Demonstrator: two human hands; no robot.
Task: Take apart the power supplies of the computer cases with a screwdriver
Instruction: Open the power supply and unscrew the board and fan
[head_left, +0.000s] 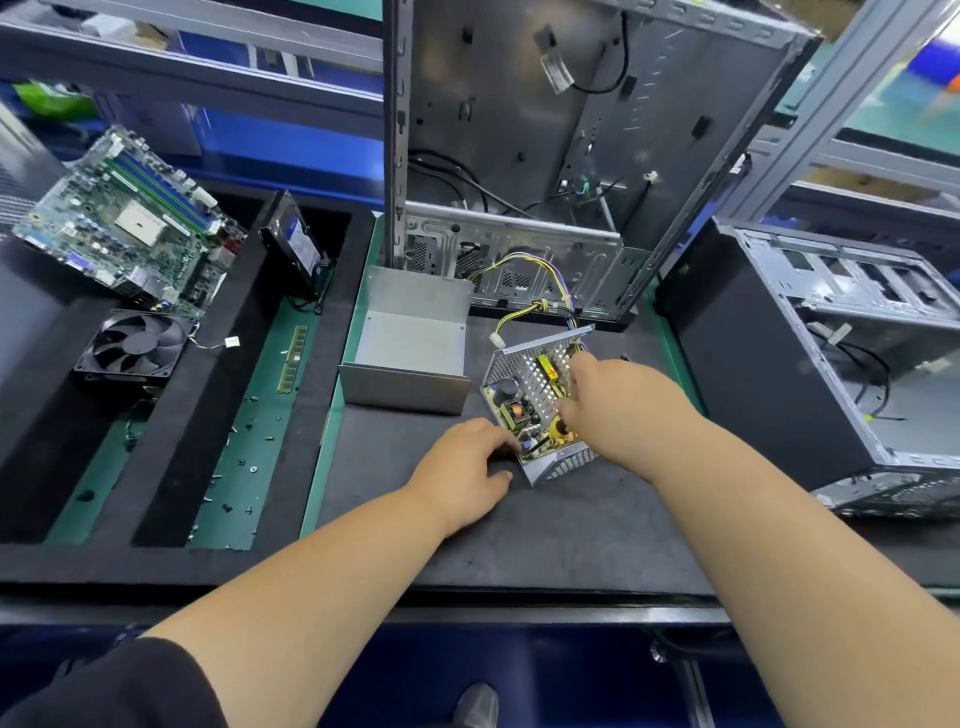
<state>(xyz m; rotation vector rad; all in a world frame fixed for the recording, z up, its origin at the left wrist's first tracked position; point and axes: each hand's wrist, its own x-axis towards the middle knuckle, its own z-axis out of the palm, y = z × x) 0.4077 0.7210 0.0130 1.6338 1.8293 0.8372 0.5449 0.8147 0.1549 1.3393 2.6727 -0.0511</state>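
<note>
A dark padded bench (519, 530) is filling the middle of the view, and an open computer case (597, 130) is standing upright on it at twelve o'clock, its bare metal interior facing the person. A second case (810, 374) is lying on its side at three o'clock, well apart from the first. At ten o'clock a motherboard (124, 218) is leaning tilted at the bench's far left, with a hard drive (293, 241) propped on edge just to its right and a black fan (132, 345) lying flat below it. A bent sheet-metal cover (410, 338) is sitting open at the centre, just to the nine o'clock side of the power supply (535, 405), whose perforated housing is lying open on the bench with its circuit board showing and its yellow wires (530, 306) running toward twelve o'clock into the upright case. The right hand (618, 400) is reaching over the supply from four o'clock, fingers curled down into the components, though whether this grip is closed on any part I cannot tell. The left hand (467, 462) is resting at the supply's near corner, its fingers bent against the housing edge; its grip is likewise unclear. A memory stick (292, 358) and scattered screws (244, 457) are lying on the green mat at eight o'clock.
</note>
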